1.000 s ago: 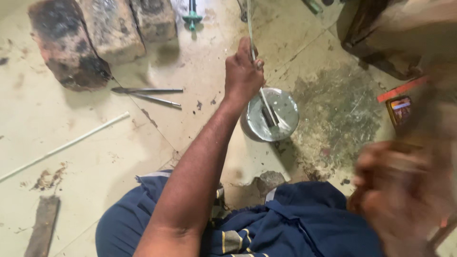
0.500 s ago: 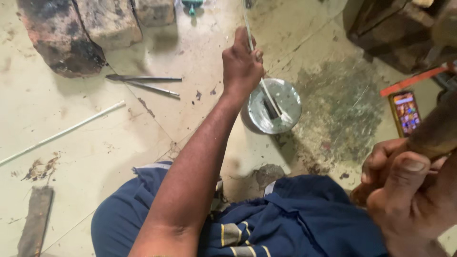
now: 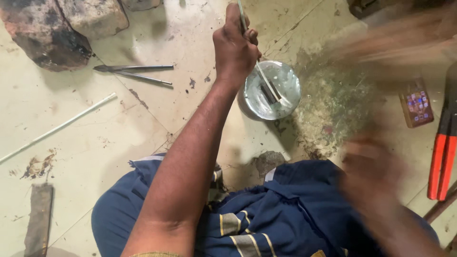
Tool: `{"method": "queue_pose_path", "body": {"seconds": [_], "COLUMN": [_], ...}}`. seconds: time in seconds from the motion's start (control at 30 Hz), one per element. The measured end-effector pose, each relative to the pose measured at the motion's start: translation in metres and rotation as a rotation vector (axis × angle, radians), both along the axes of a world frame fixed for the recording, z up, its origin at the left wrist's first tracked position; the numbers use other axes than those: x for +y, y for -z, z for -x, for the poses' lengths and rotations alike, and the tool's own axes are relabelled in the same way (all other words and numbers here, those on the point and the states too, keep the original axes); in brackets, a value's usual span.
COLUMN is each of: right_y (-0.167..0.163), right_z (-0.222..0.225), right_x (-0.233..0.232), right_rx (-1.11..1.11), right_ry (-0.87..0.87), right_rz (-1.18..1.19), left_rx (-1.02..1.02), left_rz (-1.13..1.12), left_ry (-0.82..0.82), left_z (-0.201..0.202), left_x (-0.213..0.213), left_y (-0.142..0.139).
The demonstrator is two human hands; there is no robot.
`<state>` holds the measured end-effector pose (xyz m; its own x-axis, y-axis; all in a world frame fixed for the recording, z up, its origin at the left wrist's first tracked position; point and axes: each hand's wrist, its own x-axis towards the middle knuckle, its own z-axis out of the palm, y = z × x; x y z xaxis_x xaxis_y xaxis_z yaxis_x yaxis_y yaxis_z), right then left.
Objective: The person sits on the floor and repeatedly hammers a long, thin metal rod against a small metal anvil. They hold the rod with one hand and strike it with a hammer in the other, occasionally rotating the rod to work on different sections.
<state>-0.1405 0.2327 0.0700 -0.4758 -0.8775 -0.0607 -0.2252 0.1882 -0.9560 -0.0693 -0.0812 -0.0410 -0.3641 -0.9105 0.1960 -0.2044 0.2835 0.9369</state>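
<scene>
The left hand [image 3: 234, 47] is gripping a thin pale rod [image 3: 242, 16], its fingers wrapped fully around it, and the rod is slanting down into a small round metal tin [image 3: 272, 90] that is sitting on the stained floor [image 3: 143, 109] just right of the hand, in the middle of the scene. The right hand [image 3: 371, 171] is showing only as a blur at the near right, above the blue cloth [image 3: 285, 204] covering the lap, so I cannot tell how its fingers are set or whether it is holding anything. At the right, a small flat rectangular device with a lit, multicoloured screen [image 3: 416, 102] is lying on the floor, and a red-handled tool [image 3: 442, 159] is lying beside it at the right edge. At the far left, metal tongs [image 3: 133, 72] are lying near two rough stones [image 3: 57, 28], with a long white rod [image 3: 57, 127] slanting across the floor nearer in.
</scene>
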Motion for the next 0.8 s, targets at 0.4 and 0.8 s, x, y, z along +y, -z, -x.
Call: {"method": "queue_pose_path", "body": {"seconds": [0.4,0.8], "right_y": [-0.021,-0.012], "right_z": [0.003,0.008], "right_x": [0.004,0.018], "right_rx": [-0.083,0.04], "right_ry": [0.044,0.221], "right_rz": [0.105,0.149], "left_rx": [0.148,0.081], "left_rz": [0.146,0.186], "left_ry": [-0.024,-0.052], "left_z": [0.0,-0.005], "left_x": [0.004,0.011], "left_y": [-0.006,-0.031]}}
